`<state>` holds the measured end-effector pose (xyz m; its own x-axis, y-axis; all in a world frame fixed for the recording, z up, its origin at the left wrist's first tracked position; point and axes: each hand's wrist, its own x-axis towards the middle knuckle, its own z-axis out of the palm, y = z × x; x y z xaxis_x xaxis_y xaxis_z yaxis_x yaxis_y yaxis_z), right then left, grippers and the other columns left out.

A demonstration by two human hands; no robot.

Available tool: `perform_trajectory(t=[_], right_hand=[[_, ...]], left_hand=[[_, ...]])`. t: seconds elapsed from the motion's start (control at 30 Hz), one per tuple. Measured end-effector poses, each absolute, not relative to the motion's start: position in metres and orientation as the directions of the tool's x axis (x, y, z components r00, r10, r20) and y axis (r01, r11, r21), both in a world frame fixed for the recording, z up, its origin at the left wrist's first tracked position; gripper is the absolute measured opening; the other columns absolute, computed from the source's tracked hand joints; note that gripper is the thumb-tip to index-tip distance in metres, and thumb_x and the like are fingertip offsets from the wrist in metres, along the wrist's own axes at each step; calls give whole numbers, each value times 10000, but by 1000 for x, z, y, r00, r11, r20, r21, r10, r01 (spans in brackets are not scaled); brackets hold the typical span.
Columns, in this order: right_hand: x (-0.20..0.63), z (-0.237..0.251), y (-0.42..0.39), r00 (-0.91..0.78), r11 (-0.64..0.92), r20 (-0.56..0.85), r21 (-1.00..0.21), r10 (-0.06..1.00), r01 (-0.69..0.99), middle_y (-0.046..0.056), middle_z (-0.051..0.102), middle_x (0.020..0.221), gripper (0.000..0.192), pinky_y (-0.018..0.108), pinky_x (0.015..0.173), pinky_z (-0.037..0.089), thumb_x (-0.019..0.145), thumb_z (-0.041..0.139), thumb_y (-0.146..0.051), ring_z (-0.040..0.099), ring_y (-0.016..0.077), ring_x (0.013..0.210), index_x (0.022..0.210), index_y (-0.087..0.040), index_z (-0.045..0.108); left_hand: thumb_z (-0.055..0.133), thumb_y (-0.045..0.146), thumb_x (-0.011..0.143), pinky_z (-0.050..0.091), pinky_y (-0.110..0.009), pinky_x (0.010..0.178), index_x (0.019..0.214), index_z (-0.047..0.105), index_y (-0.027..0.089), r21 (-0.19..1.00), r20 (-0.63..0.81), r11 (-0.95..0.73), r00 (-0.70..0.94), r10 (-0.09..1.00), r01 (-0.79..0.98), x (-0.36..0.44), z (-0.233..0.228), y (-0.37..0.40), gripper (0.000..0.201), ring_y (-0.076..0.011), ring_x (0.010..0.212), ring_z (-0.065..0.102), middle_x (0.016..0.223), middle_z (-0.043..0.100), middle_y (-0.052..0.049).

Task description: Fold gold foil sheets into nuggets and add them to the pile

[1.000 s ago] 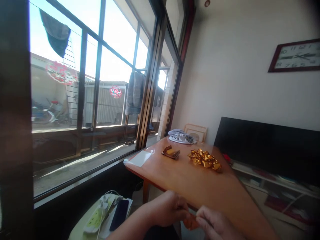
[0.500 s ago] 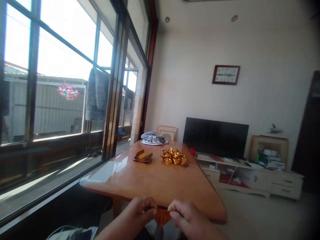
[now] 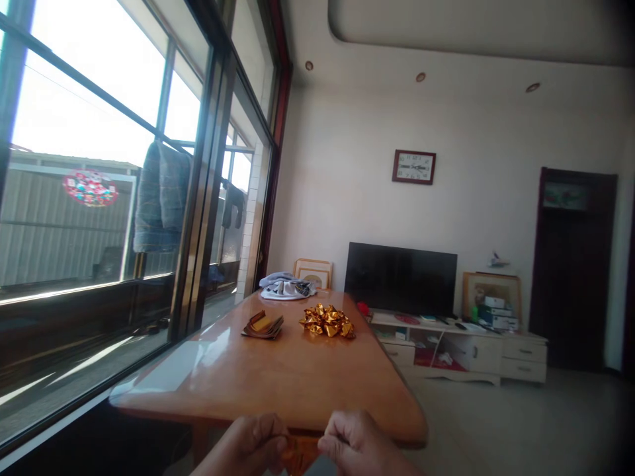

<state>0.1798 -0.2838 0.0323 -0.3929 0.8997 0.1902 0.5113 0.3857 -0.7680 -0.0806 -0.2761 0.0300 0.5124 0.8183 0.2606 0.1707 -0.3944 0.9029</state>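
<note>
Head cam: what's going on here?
A person's left hand and right hand pinch a small orange-gold foil paper piece between them, just below the near edge of the glossy orange wooden table. Further back on the table lie a heap of folded gold foil pieces, a flat stack of gold and brown paper sheets and a bundled grey-white cloth.

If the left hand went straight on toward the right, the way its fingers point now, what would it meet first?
The left hand pinches the gold paper, so it would press that first, then the right hand holding the other side. Depth is unclear.
</note>
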Motion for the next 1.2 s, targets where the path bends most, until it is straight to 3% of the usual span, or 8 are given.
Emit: perform_trajectory(t=[0.2,0.3,0.43,0.5,0.63,0.7,0.9,1.2], right_hand=[[191,32,-282,-365,354,179,-792,913,497,-21,605,632,336,211,522,382,980,491,-437,531,114,545,793,-176,588],[194,44,-281,-301,433,316,-734,900,524,-12,607,677,328,234,601,413,983,500,-422,569,139,649,781,-182,596],[176,61,-284,-276,556,487,-658,829,508,24,680,890,221,270,755,465,957,567,-390,624,175,836,972,-202,682],[163,66,-286,-330,603,508,-610,796,514,43,704,990,202,292,832,466,921,630,-367,633,200,939,1033,-216,704],[144,64,-287,-372,591,460,-595,806,544,8,705,823,105,270,720,454,888,665,-308,630,173,779,862,-221,719],[142,61,-286,-386,579,432,-630,815,518,-1,694,765,157,256,678,444,907,625,-275,622,158,727,786,-208,698],[150,55,-286,-403,470,334,-828,852,307,4,674,761,193,235,640,463,936,592,-311,615,150,716,831,-173,675],[151,46,-284,-406,381,269,-897,873,225,14,661,776,247,243,634,459,920,643,-394,576,142,703,885,-154,689]], left_hand=[[554,453,963,429,-250,661,822,656,160,871,252,-404,451,856,279,-83,35,-277,341,-162,710,577,765,670,-33],[546,426,964,444,-251,672,851,671,162,870,225,-385,450,864,306,-84,43,-278,313,-169,728,602,780,689,-35],[550,398,962,445,-249,668,871,682,165,857,252,-416,456,854,306,-82,47,-276,283,-171,730,623,784,704,-37],[556,388,960,445,-247,658,881,689,164,856,255,-418,456,853,303,-79,46,-275,273,-170,725,627,784,709,-41],[569,380,960,466,-250,673,914,696,156,871,249,-413,486,838,265,-74,45,-276,261,-173,745,639,809,713,-51],[586,386,956,476,-255,686,929,698,150,890,251,-401,498,830,218,-73,47,-278,263,-174,754,638,821,712,-55],[623,442,941,497,-283,747,918,687,137,955,251,-296,502,827,11,-70,51,-280,313,-178,773,643,831,718,-72],[642,456,931,488,-280,707,884,687,123,950,292,-312,442,848,-29,-67,45,-278,339,-170,729,633,786,708,-66]])
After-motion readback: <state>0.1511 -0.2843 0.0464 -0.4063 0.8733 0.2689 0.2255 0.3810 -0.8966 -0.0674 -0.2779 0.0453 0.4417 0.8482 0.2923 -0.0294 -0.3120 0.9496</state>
